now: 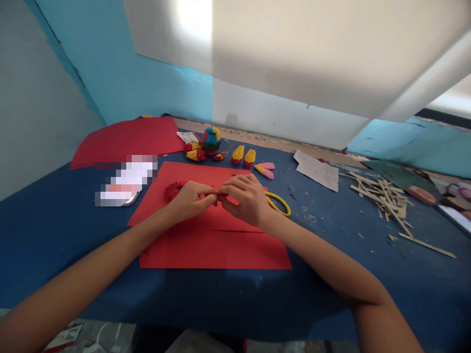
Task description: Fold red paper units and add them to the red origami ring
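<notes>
My left hand point(193, 200) and my right hand point(246, 198) meet above red paper sheets point(217, 252) on the blue table. Both hands have their fingers closed on a small red paper piece point(220, 196), mostly hidden between the fingertips. Just left of my left hand lies a round cluster of red folded pieces point(172, 190), partly covered by that hand. A yellow scissors handle point(280, 203) shows beside my right wrist; the rest of the scissors is hidden.
Folded-paper models point(212, 140) in several colours stand behind the sheets. A phone point(127, 186) and a red paper stack point(128, 142) are at left. Right are a grey paper piece point(317, 170), loose pale strips point(384, 196) and a pink eraser-like block point(422, 195).
</notes>
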`<state>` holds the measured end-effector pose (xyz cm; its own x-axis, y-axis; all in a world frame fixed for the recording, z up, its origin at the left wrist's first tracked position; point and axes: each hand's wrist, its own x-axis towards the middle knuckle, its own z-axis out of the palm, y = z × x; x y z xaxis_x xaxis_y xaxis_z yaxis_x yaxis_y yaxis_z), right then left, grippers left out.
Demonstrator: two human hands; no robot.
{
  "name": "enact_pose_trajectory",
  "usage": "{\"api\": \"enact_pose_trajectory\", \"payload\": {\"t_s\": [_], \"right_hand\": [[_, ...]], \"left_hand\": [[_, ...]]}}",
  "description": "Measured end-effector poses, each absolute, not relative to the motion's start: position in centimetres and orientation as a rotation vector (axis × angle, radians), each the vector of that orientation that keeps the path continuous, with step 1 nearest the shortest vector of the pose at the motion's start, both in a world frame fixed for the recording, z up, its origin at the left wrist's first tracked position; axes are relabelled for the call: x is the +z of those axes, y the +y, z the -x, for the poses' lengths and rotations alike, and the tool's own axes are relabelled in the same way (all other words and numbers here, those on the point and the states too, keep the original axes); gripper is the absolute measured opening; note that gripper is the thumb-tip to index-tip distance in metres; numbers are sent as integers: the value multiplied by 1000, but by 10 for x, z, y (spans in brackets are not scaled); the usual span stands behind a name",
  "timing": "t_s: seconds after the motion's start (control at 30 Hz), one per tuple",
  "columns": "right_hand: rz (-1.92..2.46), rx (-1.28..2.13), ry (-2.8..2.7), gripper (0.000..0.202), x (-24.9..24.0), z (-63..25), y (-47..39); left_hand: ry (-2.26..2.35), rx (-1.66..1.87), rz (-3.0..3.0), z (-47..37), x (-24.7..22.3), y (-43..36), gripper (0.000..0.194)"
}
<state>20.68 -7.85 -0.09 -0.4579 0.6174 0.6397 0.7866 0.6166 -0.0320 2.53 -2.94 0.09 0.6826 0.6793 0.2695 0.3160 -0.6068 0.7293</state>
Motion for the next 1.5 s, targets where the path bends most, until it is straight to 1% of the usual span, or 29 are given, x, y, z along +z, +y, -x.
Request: {"api": "enact_pose_trajectory", "payload": {"t_s": [0.07, 0.2, 0.37, 0.5, 0.6, 0.7, 0.8, 0.9, 1.03, 1.2, 1.37, 1.5], "right_hand": [[1087, -307, -2151, 12, -4, -207, -77], [1052, -408, -2146, 11, -11, -207, -78], [1089, -556, -2188, 31, -18, -207, -81], [1089, -638, -2159, 38, -22, -209, -79], [1100, -486, -2126, 36, -22, -211, -78], [1108, -130, -1966, 29, -18, -209, -78], [1099, 287, -1713, 28, -12, -205, -78], [1124, 521, -1603, 18, -6, -202, -78], [1138, 540, -1617, 9, 0, -200, -81], [1125, 550, -1620, 7, -1, -199, -82], [1092, 708, -1414, 11, -13, -195, -78], [1047, 734, -1446, 16, -15, -194, -76]], "left_hand": [[767, 730, -2235, -26, 1, -30, 23], [817, 796, -2197, -27, -1, -29, 26], [804, 895, -2014, -28, 2, -27, 24], [793, 907, -1869, -28, 5, -26, 27], [795, 922, -1913, -26, 5, -26, 31], [766, 924, -1989, -25, 5, -26, 29], [740, 914, -2082, -23, 6, -27, 28], [723, 919, -2166, -22, 8, -28, 27], [693, 974, -2251, -21, 7, -27, 25], [723, 995, -2298, -20, 5, -26, 17], [782, 1034, -2227, -23, 8, -31, 19], [825, 1142, -2206, -24, 8, -33, 19]]}}
